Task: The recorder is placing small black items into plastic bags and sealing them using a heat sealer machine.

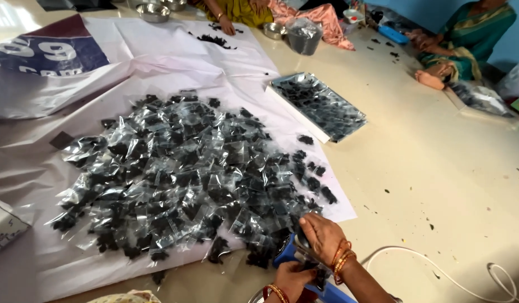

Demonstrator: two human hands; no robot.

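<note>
Now, step: I seal a small packet at the blue sealer [286, 253].
Right hand [322, 237]: pressing the sealer, clenched.
Left hand [293, 279]: pinching the packet [320, 275].
Next, I judge: toss it onto the pile of packets [186, 174].

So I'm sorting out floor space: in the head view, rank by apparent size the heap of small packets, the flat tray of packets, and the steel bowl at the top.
1. Heap of small packets, by far.
2. Flat tray.
3. Steel bowl, though it sits farthest away, so it looks smaller than it is.
</note>
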